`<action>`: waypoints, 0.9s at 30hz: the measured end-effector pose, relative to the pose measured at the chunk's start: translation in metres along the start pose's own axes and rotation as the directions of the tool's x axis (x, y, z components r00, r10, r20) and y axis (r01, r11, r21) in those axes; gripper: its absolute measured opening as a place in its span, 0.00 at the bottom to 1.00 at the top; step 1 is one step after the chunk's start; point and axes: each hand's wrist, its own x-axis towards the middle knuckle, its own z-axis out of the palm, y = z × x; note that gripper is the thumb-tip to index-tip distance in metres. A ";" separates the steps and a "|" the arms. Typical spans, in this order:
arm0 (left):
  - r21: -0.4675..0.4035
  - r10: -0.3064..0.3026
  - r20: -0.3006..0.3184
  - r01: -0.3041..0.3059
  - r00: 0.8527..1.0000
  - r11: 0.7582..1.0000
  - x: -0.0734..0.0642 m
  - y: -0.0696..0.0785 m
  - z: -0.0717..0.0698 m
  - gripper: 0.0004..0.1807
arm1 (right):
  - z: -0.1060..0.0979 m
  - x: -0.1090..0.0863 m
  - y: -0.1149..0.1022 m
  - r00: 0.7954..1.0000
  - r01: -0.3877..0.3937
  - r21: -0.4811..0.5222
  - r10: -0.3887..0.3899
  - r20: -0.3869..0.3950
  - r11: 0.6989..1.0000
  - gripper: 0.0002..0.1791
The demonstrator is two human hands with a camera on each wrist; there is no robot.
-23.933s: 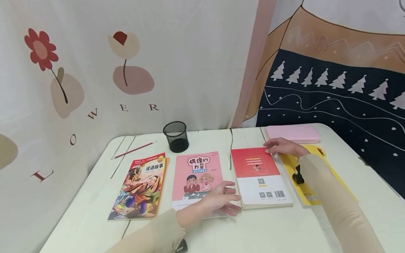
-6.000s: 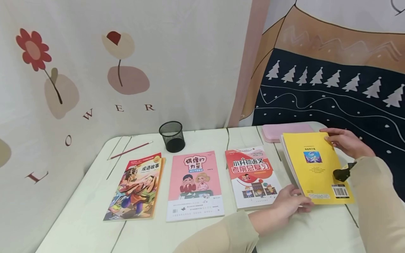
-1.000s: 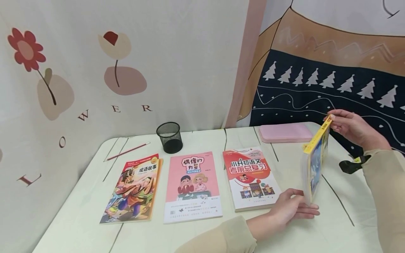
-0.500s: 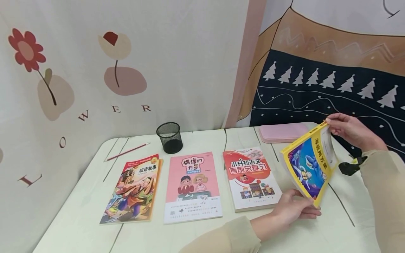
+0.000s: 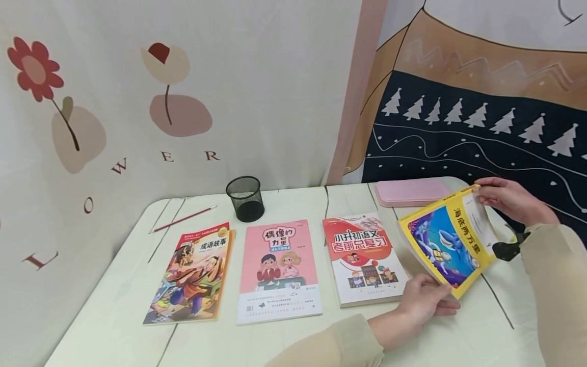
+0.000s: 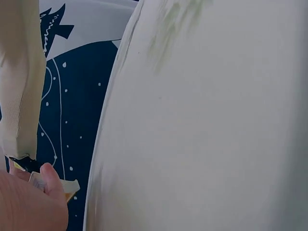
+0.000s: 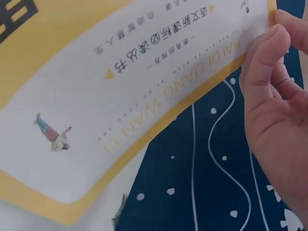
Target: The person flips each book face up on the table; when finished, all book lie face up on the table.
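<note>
A yellow book (image 5: 445, 239) with a blue whale on its front cover is held tilted above the table at the right. Its top right corner is pinched by my right hand (image 5: 511, 200), thumb and fingers on the edge; the right wrist view shows part of the cover (image 7: 120, 86) close up. My left hand (image 5: 419, 306) holds the bottom left corner, thumb over the cover and the other fingers low beside the table. Just left of the yellow book, a red and white book (image 5: 364, 257) lies front up.
A pink book (image 5: 279, 270) and a colourful storybook (image 5: 190, 275) lie further left. Behind them are a black mesh pen holder (image 5: 246, 199) and a red pencil (image 5: 183, 219). A pink case (image 5: 410, 192) sits at the back right, before the curtain (image 5: 275, 92).
Earlier, the red and white book, then the yellow one, showed back covers; both now show fronts. In the last second the yellow book has tipped from on edge towards the table, right hand lowering.
</note>
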 end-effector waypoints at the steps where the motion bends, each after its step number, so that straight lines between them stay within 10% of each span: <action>1: -0.008 0.006 -0.023 -0.006 1.000 1.000 0.001 0.000 0.001 0.07 | 0.000 0.000 0.002 1.000 -0.003 -0.014 0.003 0.005 1.000 0.05; 9: 0.001 0.013 -0.136 -0.013 0.991 1.000 0.003 0.000 0.006 0.13 | -0.004 -0.002 0.009 0.998 -0.022 0.012 0.021 0.067 1.000 0.07; 27: 0.036 -0.170 0.040 0.169 0.985 0.985 0.004 0.000 -0.001 0.12 | -0.005 0.021 0.045 0.997 -0.079 -0.249 0.071 -0.042 0.965 0.30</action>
